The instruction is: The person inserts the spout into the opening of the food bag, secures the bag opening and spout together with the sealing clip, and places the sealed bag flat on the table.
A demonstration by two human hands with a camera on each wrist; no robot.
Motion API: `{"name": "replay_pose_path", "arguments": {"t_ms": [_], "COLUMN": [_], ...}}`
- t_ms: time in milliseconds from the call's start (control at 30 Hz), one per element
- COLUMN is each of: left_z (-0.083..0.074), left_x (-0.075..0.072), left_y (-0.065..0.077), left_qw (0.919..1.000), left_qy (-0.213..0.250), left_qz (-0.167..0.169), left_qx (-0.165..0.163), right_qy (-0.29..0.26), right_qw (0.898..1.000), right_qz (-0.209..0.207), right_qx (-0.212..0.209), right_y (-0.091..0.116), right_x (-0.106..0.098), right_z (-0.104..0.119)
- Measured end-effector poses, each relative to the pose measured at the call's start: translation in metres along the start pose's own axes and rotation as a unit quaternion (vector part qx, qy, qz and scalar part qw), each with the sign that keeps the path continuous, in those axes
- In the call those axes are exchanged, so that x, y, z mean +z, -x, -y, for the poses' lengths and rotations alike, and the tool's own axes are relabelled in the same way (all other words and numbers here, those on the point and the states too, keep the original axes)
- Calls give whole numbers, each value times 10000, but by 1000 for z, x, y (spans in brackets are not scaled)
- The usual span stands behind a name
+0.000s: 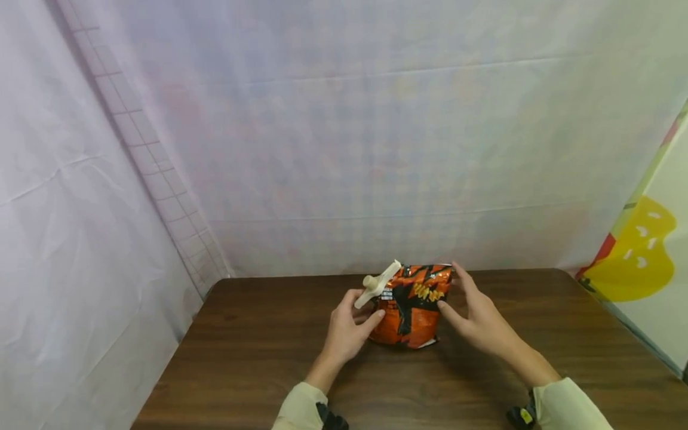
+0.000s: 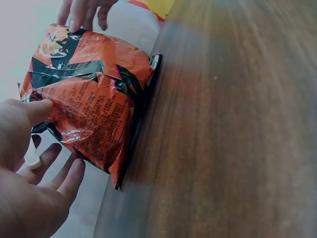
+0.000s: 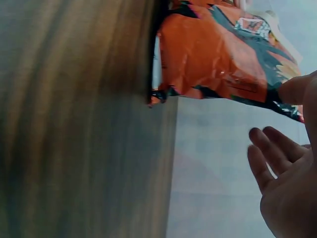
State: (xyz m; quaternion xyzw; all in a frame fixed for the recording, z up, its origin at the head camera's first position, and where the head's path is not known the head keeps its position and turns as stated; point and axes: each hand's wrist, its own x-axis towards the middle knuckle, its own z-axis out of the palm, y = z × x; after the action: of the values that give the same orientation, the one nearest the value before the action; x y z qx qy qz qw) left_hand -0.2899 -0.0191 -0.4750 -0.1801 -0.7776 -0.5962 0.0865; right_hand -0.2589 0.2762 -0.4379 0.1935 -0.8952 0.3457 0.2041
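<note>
An orange and black snack bag (image 1: 411, 316) stands on its bottom edge on the table, leaning slightly. Across its upper left corner runs a slanted white bag clip (image 1: 383, 285) with a round, cream-coloured knob. My left hand (image 1: 346, 331) holds the bag's left side, thumb on the front; the other fingers (image 2: 72, 181) spread beside the lower end of the clip. At the upper right corner my right hand (image 1: 486, 322) pinches the bag, thumb on the front and index finger at the top edge. Its remaining fingers (image 3: 272, 153) extend away from the bag.
The bag stands on a dark brown wooden table (image 1: 242, 358) with rounded back corners. Pale curtains (image 1: 376, 149) hang behind it and on the left. On the right is a white panel with a yellow shape (image 1: 634, 257).
</note>
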Motion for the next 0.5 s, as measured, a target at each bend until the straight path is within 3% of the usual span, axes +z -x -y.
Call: {"name": "replay_pose_path", "arguments": {"t_ms": [133,500], "left_z": [3,7], "left_x": [-2,-7], "left_y": [5,5], "left_qw": [10000,9994], "left_qy": [-14,-342], "left_qz": [19,-86], "left_qx": [2,52], "right_qy": [-162,-159], "right_qw": [9996,9997], "right_qz": [148,56], "right_qx": [155,201], "right_y": [6,4], "right_x": [7,26], "right_z": [1,-6]}}
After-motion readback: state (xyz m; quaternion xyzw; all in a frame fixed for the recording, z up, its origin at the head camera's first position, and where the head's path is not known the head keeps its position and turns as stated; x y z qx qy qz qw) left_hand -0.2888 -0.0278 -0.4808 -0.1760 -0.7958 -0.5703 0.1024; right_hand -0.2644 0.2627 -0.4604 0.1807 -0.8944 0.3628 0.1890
